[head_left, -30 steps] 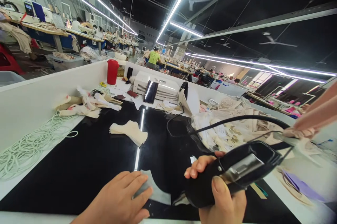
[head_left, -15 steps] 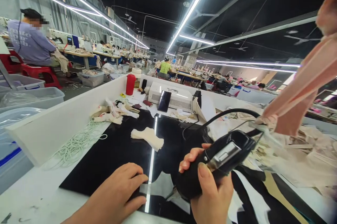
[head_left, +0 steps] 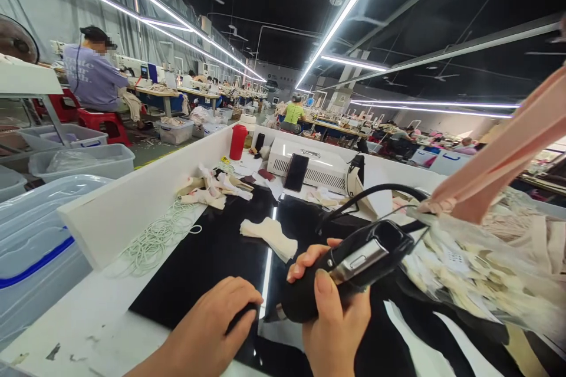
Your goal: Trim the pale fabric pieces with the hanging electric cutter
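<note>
My right hand [head_left: 336, 306] is wrapped round a black corded hand tool [head_left: 309, 297] with a silver panel; its exact kind is unclear. Its narrow metal tip [head_left: 279, 312] points down and left, close over a thin greyish piece [head_left: 283, 333] on the glossy black board [head_left: 212, 259]. Left of the tip, my left hand [head_left: 225, 318] rests low over the board, thumb and fingers apart, with nothing visible between them. A small stack of cream fabric pieces [head_left: 269, 237] lies beyond both hands.
Tangled pale green cord [head_left: 154, 241] and fabric scraps [head_left: 212, 188] lie along the white side wall [head_left: 128, 212]. A phone [head_left: 296, 171] leans on a white vented box [head_left: 327, 167]. Cream pieces [head_left: 469, 271] heap at right, beneath a hanging pink strip [head_left: 499, 159]. Co-workers sit farther off.
The view has turned slightly left, so the surroundings sit farther right. My left thumb and fingers look closer together, and the tool's tip is nearer to them. My right hand still grips the tool.
</note>
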Action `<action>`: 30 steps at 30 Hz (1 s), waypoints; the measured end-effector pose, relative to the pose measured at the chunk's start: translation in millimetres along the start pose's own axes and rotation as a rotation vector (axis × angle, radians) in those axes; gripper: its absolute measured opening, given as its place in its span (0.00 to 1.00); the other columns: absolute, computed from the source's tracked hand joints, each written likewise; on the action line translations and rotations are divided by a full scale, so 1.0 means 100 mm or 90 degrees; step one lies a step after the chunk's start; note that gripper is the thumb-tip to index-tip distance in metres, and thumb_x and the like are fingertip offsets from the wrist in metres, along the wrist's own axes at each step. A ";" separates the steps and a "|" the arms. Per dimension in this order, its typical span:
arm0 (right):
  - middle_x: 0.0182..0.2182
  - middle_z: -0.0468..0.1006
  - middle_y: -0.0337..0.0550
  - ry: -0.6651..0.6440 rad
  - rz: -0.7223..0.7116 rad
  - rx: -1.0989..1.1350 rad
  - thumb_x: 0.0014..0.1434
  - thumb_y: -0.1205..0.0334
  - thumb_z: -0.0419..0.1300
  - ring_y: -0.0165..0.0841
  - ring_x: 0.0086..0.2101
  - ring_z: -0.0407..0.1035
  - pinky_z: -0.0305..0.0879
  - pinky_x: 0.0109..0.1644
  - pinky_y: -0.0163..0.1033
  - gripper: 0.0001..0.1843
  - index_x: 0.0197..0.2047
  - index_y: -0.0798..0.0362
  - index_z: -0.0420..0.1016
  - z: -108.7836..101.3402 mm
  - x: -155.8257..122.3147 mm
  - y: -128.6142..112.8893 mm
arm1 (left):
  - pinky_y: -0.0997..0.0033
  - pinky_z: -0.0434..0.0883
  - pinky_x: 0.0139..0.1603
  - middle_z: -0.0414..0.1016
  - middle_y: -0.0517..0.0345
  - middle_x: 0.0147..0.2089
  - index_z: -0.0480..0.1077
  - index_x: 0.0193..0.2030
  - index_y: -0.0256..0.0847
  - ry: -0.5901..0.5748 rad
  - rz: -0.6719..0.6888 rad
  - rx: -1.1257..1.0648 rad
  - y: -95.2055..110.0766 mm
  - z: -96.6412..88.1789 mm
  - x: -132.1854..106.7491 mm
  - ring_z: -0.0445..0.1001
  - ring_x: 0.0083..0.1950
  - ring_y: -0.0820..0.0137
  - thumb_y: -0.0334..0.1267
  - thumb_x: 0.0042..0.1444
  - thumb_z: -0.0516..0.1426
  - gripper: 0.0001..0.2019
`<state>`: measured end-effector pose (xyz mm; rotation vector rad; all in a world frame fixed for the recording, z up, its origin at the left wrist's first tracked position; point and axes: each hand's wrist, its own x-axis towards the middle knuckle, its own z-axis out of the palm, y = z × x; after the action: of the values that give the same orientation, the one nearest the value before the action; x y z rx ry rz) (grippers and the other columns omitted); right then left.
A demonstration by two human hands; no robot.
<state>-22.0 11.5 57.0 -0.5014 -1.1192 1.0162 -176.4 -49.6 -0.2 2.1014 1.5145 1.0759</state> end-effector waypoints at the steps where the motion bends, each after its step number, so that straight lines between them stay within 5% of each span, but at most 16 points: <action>1: 0.33 0.74 0.34 -0.004 -0.004 -0.003 0.65 0.58 0.64 0.30 0.28 0.71 0.71 0.34 0.40 0.14 0.52 0.43 0.68 0.00 0.00 0.02 | 0.71 0.75 0.50 0.77 0.61 0.47 0.70 0.49 0.48 -0.003 -0.007 -0.004 0.01 -0.01 0.00 0.76 0.47 0.70 0.30 0.66 0.50 0.12; 22: 0.32 0.74 0.36 -0.034 -0.009 0.026 0.65 0.58 0.63 0.30 0.28 0.71 0.75 0.30 0.38 0.13 0.52 0.45 0.69 -0.01 -0.11 0.01 | 0.69 0.74 0.49 0.76 0.62 0.45 0.70 0.48 0.46 0.015 -0.036 -0.057 0.04 0.03 0.00 0.76 0.46 0.70 0.25 0.64 0.46 0.16; 30: 0.31 0.75 0.35 -0.029 -0.014 0.001 0.64 0.59 0.64 0.29 0.27 0.71 0.74 0.31 0.39 0.13 0.50 0.45 0.70 -0.04 -0.03 -0.05 | 0.68 0.73 0.54 0.75 0.58 0.50 0.73 0.46 0.45 -0.070 0.014 0.034 0.02 0.03 -0.02 0.75 0.52 0.67 0.16 0.55 0.49 0.22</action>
<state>-16.4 7.4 58.0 -0.4660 -1.1613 1.0138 -173.3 -51.9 -1.3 2.1801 1.4871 0.9205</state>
